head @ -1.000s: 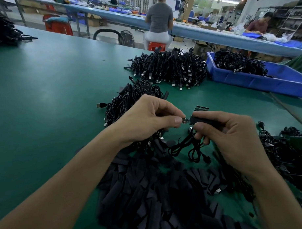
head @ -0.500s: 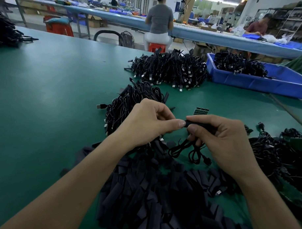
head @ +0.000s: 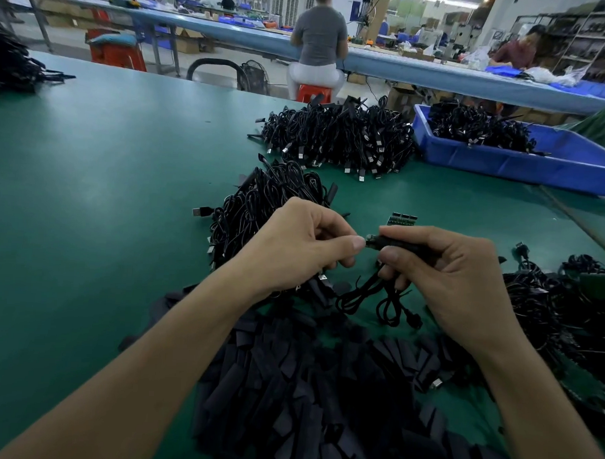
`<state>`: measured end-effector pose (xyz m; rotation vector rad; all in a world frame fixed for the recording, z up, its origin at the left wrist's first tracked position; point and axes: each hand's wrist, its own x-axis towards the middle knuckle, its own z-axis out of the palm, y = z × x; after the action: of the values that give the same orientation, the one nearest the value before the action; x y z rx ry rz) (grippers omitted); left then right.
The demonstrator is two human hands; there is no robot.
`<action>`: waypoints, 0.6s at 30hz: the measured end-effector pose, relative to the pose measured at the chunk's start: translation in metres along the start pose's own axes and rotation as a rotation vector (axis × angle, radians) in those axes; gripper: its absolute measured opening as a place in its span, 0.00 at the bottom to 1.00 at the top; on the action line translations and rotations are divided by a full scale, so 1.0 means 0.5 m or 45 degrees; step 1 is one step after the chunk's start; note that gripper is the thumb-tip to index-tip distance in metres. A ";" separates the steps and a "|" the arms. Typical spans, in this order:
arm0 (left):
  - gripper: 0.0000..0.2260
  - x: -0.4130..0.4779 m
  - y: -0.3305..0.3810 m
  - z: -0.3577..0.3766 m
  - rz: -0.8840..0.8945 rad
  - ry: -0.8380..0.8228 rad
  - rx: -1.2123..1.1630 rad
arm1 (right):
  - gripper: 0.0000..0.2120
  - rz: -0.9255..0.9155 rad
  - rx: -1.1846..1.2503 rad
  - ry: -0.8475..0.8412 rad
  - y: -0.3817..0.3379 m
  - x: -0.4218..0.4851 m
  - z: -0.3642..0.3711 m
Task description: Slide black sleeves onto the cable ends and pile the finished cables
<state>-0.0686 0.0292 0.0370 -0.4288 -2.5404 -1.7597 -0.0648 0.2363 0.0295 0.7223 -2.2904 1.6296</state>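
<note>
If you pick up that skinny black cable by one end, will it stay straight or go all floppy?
Probably floppy: the cable droops in loose loops below the right hand, which grips its sleeved end. It looks light too, since a fingertip hold carries it. Its loops could tangle easily.

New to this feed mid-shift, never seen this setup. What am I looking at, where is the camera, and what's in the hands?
No machine here: a person works with bare hands, and the one picture comes from a camera on their head, looking forward and down. The right hand grips a black sleeve; the metal tip of a cable pokes out of it, pinched by the left hand. The rest of the cable hangs in loops below. On the green table lie loose sleeves nearest the person, a cable pile behind the left hand, a larger pile further back, and a blue tray of cables to the right.
</note>
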 end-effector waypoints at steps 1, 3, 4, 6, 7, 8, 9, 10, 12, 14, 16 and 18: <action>0.05 0.000 0.000 0.000 0.007 -0.010 0.003 | 0.11 0.003 -0.001 -0.003 0.000 -0.001 -0.001; 0.06 -0.001 0.001 0.000 0.016 -0.031 0.012 | 0.11 0.010 -0.008 -0.005 0.001 -0.001 -0.002; 0.06 -0.001 0.002 0.000 0.020 -0.037 0.016 | 0.10 0.012 -0.012 -0.006 0.002 -0.001 -0.003; 0.07 -0.001 0.001 0.003 0.036 -0.030 0.018 | 0.09 0.003 -0.009 0.000 0.002 0.000 -0.004; 0.07 0.000 0.001 0.005 0.048 -0.020 0.020 | 0.09 -0.006 0.002 0.010 0.002 0.000 -0.004; 0.07 0.001 0.000 0.005 0.065 -0.009 0.022 | 0.08 -0.015 0.019 0.024 0.001 0.001 -0.003; 0.06 0.001 -0.001 0.006 0.080 0.001 0.021 | 0.08 -0.020 0.036 0.036 0.000 0.001 -0.001; 0.06 0.001 -0.001 0.006 0.093 0.007 0.016 | 0.07 -0.022 0.051 0.043 -0.001 0.000 0.000; 0.06 0.002 -0.003 0.005 0.106 0.013 0.003 | 0.07 -0.019 0.076 0.046 -0.003 0.000 0.003; 0.07 0.003 -0.004 0.004 0.110 0.021 -0.007 | 0.08 -0.018 0.085 0.052 -0.004 0.000 0.003; 0.07 0.005 -0.003 0.004 0.104 0.025 -0.046 | 0.11 -0.023 0.087 0.067 -0.004 0.001 0.003; 0.07 0.006 -0.002 0.003 0.092 0.024 -0.078 | 0.12 -0.024 0.104 0.079 -0.004 0.001 0.004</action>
<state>-0.0715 0.0309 0.0357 -0.4976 -2.4317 -1.8108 -0.0640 0.2340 0.0305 0.6982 -2.1792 1.7209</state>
